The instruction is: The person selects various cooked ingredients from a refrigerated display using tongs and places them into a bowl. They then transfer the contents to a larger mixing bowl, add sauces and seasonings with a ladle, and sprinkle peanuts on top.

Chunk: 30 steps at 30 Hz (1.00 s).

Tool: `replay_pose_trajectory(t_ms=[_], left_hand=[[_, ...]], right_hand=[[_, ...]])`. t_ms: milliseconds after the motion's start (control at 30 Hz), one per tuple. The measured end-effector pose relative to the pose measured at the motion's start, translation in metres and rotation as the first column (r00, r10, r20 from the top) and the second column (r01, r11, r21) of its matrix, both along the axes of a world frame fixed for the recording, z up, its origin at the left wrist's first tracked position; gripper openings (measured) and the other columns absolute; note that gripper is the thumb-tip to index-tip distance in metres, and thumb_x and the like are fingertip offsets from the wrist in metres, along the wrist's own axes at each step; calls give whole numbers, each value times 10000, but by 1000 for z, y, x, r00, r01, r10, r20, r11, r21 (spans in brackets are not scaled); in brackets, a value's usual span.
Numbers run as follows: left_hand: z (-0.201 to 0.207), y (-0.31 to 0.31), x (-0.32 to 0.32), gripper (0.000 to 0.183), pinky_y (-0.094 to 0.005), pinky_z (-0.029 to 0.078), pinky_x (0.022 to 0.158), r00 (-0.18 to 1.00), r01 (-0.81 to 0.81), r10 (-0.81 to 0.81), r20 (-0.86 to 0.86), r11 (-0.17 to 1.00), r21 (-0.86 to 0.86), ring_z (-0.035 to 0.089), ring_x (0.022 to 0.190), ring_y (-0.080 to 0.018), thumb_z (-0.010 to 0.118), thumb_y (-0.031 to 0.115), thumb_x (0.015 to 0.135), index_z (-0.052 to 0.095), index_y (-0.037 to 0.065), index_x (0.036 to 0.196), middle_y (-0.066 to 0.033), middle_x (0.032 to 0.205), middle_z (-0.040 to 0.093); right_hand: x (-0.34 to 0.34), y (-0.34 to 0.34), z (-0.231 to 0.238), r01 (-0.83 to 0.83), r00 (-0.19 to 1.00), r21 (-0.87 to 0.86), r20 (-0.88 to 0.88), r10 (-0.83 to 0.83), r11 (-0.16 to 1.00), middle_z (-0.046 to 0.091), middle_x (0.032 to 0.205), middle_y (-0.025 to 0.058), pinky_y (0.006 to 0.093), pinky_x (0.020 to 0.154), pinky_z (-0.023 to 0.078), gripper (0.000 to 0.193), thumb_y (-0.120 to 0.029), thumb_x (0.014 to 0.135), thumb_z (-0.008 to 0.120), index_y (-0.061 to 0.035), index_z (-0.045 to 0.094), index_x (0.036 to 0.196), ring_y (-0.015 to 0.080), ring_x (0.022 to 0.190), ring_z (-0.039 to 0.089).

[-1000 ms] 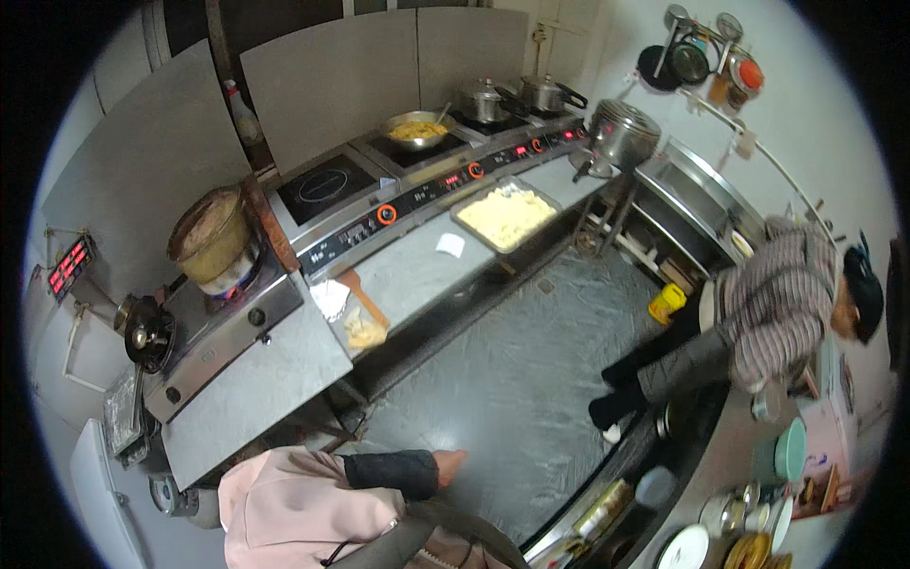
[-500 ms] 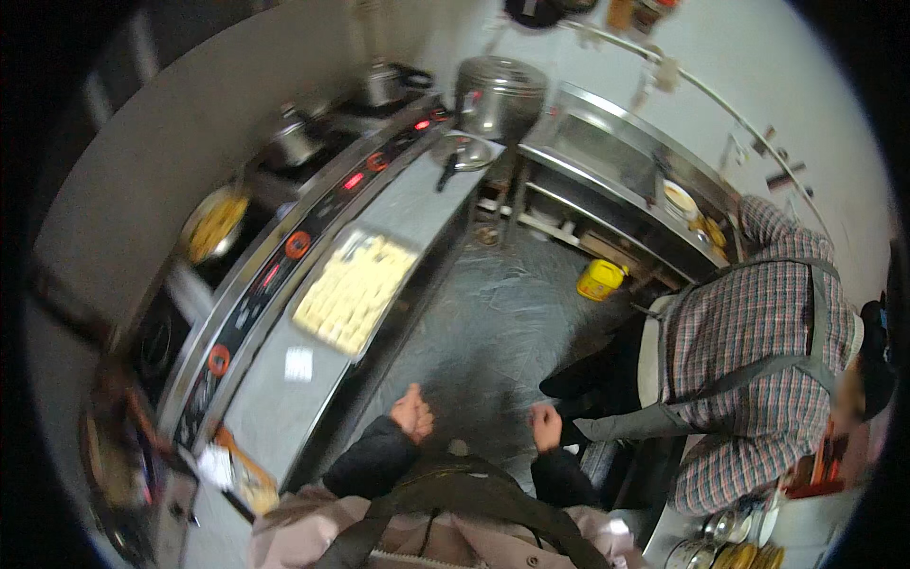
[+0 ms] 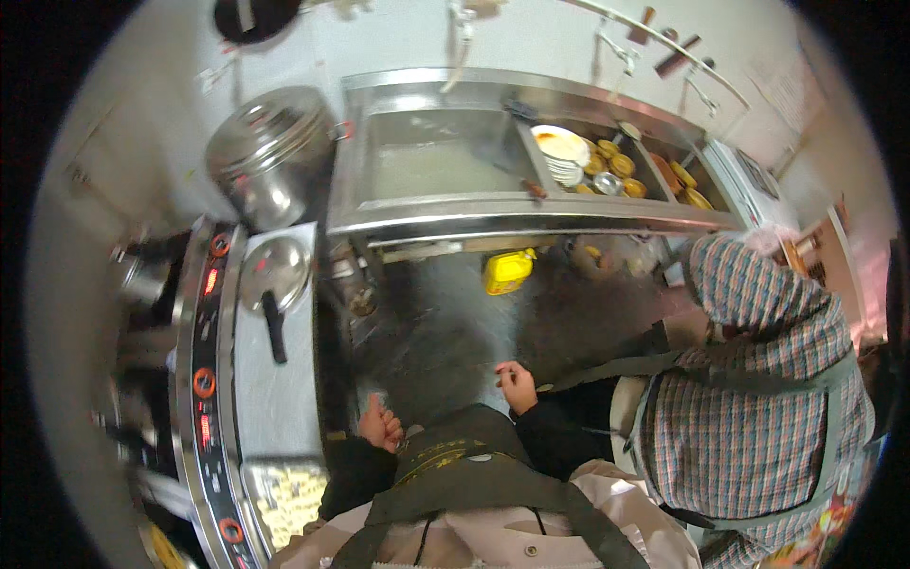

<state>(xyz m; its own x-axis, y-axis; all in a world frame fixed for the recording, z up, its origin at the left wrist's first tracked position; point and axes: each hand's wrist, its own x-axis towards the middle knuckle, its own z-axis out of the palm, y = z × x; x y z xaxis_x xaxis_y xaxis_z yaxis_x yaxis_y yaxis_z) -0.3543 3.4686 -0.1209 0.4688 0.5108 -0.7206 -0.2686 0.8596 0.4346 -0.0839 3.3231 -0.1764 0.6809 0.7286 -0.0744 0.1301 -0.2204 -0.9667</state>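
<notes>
My left hand (image 3: 380, 424) hangs low over the dark floor, fingers curled with nothing in them. To its right, in front of my dark apron (image 3: 455, 465), my right hand (image 3: 517, 386) is empty, its fingers loosely bent and apart. Neither touches anything I can make out. Nearest to the left hand is a steel counter (image 3: 284, 389), bearing a tray of pale, cut pieces (image 3: 289, 498) and a round lid or pan with a black handle (image 3: 274, 273). Ahead stands a steel sink (image 3: 427, 213); its left basin holds cloudy water.
A co-worker in a checked top (image 3: 749, 417) bends close on my right. Stacked white plates (image 3: 561, 156) and yellowish bowls (image 3: 621, 166) fill the sink's right part. A yellow jug (image 3: 509, 271) sits on the floor. Left are a lidded steel pot (image 3: 270, 156) and cooktop controls (image 3: 206, 379).
My view has swung right and moved toward the sink; the counter and tray now lie at my lower left. Both hands stay empty; the right one's fingers have loosened.
</notes>
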Motion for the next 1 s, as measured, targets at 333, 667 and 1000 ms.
replay_pose_trajectory(t_ms=[333,667,1000], left_hand=[[73,157,262,422,-276,137,385,937,318,-321,139,947,50,145,401,-105,398,385,972,286,181,620,26,503,158],[66,331,402,446,-256,109,341,973,196,-209,101,972,127,114,371,-95,365,409,976,269,182,604,35,481,150],[77,408,559,409,-255,107,331,984,121,-154,89,947,298,124,364,-85,423,367,962,283,180,627,43,479,178]], right_hand=[[158,134,-2,317,946,-145,119,-301,937,643,813,156,375,651,489,184,-176,881,495,-36,612,907,321,752,631],[336,133,-71,694,676,-606,363,-642,388,641,883,191,438,758,485,236,-240,814,530,-63,640,924,378,874,606],[467,5,-69,855,301,-506,310,-902,111,649,837,181,405,679,496,186,-191,827,525,-49,636,873,358,777,626]])
